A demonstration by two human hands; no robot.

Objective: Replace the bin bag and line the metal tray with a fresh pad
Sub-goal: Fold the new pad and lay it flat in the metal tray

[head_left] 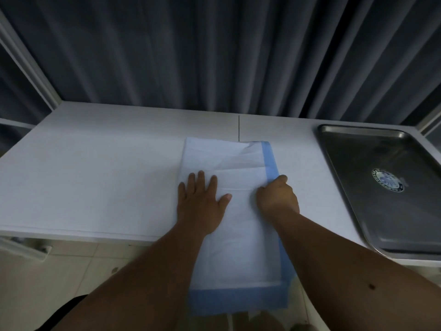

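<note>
I see the metal tray (381,185) lying flat at the right end of the white table (95,168), well apart from the hands; its only content I can make out is a round blue-and-white sticker (387,180) on its floor. The pad (229,161), white with a blue border along its right and near edges, lies partly folded on the table middle, its long axis running from me toward the dark pleated curtain (214,51), and its near end hangs over the table's front edge above the tiled floor (78,271). My left hand (201,199) rests palm down on the pad's left half, fingers straight and spread, pointing away from me, thumb angled out to the right. My right hand (278,195) sits at the pad's right side with fingers curled, knuckles up, pinching the blue border between thumb and fingers. Both forearms reach in from the bottom edge, converging toward the pad.
</note>
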